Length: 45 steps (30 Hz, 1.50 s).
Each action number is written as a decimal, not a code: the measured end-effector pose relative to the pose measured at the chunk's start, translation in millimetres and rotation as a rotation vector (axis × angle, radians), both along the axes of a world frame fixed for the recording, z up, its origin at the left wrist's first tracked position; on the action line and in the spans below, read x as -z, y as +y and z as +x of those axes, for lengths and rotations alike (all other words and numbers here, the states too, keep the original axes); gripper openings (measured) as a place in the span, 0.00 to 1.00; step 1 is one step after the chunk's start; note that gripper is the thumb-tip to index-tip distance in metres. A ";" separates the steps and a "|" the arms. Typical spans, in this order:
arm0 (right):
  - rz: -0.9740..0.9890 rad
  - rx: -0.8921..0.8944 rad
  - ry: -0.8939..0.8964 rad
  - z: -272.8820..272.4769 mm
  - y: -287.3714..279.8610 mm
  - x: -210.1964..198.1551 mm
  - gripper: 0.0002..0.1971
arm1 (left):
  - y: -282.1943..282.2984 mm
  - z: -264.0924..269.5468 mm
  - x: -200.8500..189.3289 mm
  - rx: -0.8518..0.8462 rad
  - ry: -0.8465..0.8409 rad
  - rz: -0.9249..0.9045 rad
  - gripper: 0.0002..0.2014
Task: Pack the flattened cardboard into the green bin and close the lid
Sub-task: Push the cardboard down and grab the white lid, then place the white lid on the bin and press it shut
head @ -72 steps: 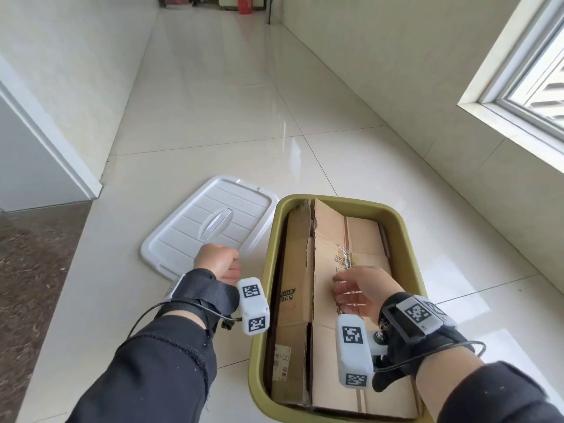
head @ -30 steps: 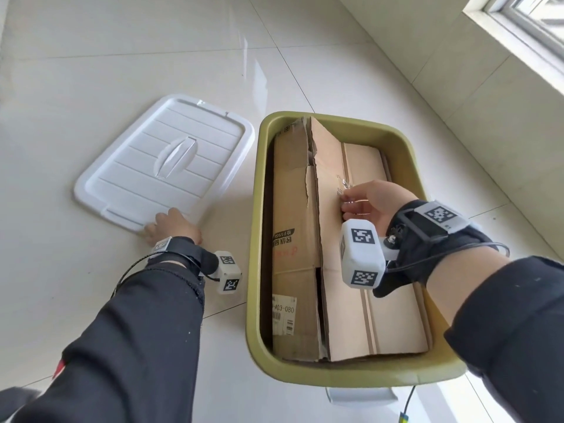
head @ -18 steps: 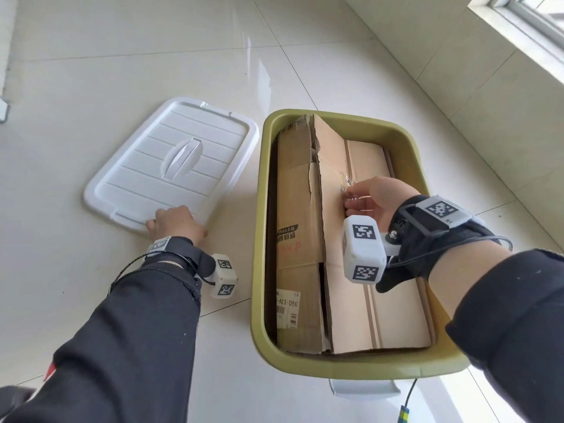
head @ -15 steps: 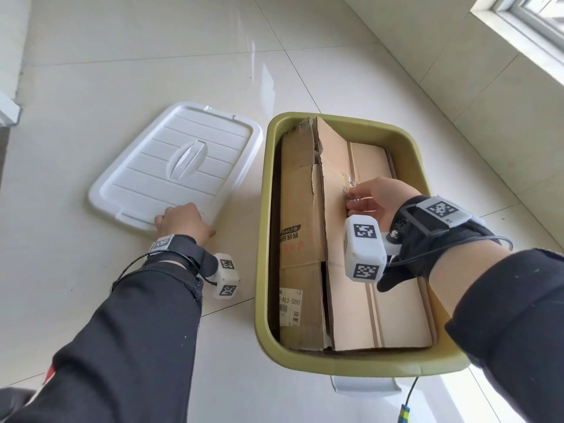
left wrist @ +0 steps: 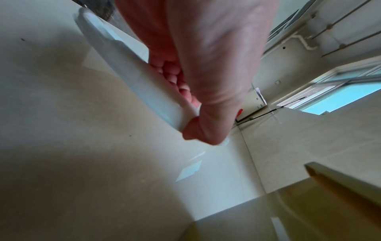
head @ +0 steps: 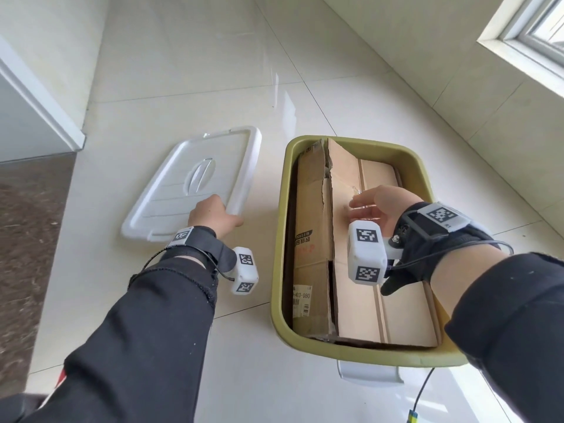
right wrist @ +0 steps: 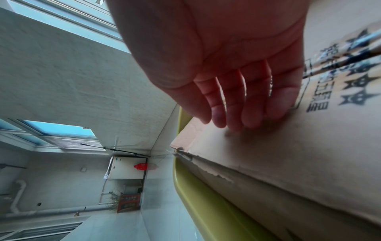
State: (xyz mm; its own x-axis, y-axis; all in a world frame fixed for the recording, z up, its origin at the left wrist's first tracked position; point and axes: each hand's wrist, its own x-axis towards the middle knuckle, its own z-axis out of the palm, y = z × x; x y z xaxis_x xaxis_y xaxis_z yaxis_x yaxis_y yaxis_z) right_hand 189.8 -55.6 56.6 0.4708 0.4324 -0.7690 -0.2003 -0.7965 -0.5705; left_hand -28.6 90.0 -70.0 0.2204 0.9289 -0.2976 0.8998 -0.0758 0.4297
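The green bin stands on the tiled floor, filled with flattened brown cardboard. My right hand lies over the cardboard with its fingers straight and touching the top sheet. The white lid is left of the bin, its near right corner raised. My left hand grips that corner; in the left wrist view the fingers curl under the lid's rim and the thumb lies on top.
A white latch handle sticks out at the bin's near end, with a thin cable beside it. A wall with a window runs along the right. A white door frame and dark flooring lie at the left.
My left hand has closed on the lid's near corner and tipped it up off the floor, toward the bin. My right hand stays on the cardboard.
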 end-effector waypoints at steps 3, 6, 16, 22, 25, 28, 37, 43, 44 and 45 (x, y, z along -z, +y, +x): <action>0.022 0.004 -0.013 -2.9 -1.8 -7.2 0.10 | -1.4 4.2 -18.4 -0.037 -0.054 0.036 0.22; 0.034 -0.009 -0.024 -4.9 -4.9 -11.7 0.10 | -4.0 4.3 -35.8 -0.072 -0.137 0.059 0.21; 0.088 -0.052 -0.025 -11.2 -11.5 -27.2 0.08 | -26.3 4.1 -86.1 -0.133 -0.288 0.106 0.16; 0.159 -0.082 -0.052 -15.5 -9.0 -44.9 0.09 | -50.2 20.1 -131.9 -0.052 -0.300 0.219 0.17; 0.200 -0.087 -0.053 -12.0 -10.0 -51.8 0.10 | -71.5 33.5 -152.0 0.003 -0.300 0.264 0.18; 0.234 -0.083 -0.044 -8.4 -14.9 -56.3 0.13 | -97.8 48.0 -162.7 0.082 -0.270 0.299 0.15; 0.333 -0.054 0.031 11.6 -32.3 -63.9 0.22 | -169.3 89.3 -164.8 0.429 -0.129 0.423 0.14; 0.265 -0.044 -0.098 26.2 -45.4 -61.5 0.16 | -186.9 104.0 -163.5 0.566 -0.068 0.443 0.12; 0.265 -0.035 -0.108 31.2 -45.9 -57.3 0.17 | -188.4 105.0 -162.7 0.575 -0.064 0.445 0.13; 0.263 -0.036 -0.115 35.7 -46.9 -54.4 0.19 | -189.0 105.8 -162.3 0.585 -0.067 0.443 0.13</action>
